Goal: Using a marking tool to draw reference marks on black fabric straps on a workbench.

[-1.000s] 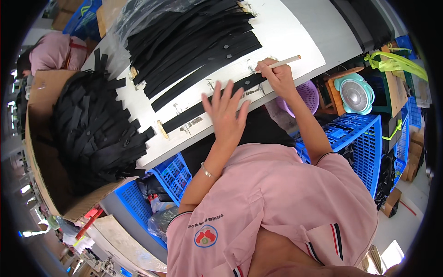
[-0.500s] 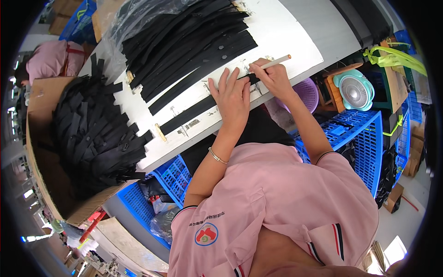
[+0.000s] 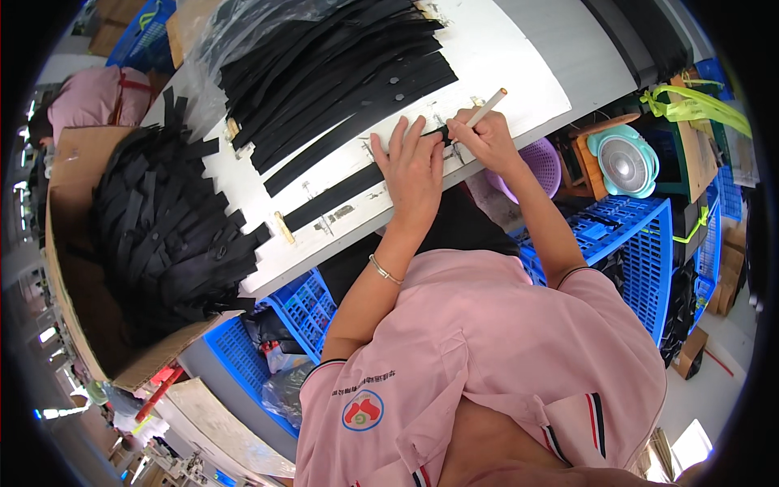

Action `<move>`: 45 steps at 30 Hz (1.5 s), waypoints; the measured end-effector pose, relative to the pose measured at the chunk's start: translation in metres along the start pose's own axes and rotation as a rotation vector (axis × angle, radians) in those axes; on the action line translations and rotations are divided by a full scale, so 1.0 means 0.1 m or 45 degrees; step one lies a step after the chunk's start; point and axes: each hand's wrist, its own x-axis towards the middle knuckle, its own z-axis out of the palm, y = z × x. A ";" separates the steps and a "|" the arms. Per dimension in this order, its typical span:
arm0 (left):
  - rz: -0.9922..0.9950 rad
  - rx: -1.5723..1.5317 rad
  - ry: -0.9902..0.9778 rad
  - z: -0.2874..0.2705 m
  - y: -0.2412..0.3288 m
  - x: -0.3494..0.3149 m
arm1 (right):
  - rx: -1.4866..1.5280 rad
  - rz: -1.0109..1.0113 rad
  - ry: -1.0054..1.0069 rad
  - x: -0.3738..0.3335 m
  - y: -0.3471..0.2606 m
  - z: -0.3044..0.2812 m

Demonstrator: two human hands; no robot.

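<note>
A single black fabric strip (image 3: 334,197) lies along the near part of the white board (image 3: 519,69). Spread across its right portion, my left hand (image 3: 410,170) presses down with fingers stretched out. My right hand (image 3: 488,142) grips a slim white marking pen (image 3: 488,106), its orange-brown back end pointing up and away. The pen's tip is hidden by my fingers, close to the strip's right end. Beyond my hands, several more black strips (image 3: 341,81) lie side by side on the board. A small pale block (image 3: 283,228) sits at the single strip's left end.
At left stands a cardboard box (image 3: 73,174) heaped with black strip pieces (image 3: 162,235). Clear plastic film (image 3: 213,57) lies at the back. Right of the table are a purple basket (image 3: 535,169), a teal fan (image 3: 623,161) and a blue crate (image 3: 649,260). Another person (image 3: 93,101) bends at the far left.
My right hand has shifted slightly nearer and right, and the pen stands somewhat steeper. My left hand stays spread on the strip.
</note>
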 end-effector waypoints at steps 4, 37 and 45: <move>0.021 -0.011 0.002 -0.07 -0.07 -0.02 | 0.070 0.052 -0.038 0.02 -0.05 0.04; -0.319 0.844 0.107 -2.32 -1.56 -1.01 | 0.467 0.254 0.351 -0.04 0.06 0.03; -0.197 0.248 0.123 -1.61 -1.09 -0.31 | 0.405 0.299 0.379 -0.04 0.02 0.01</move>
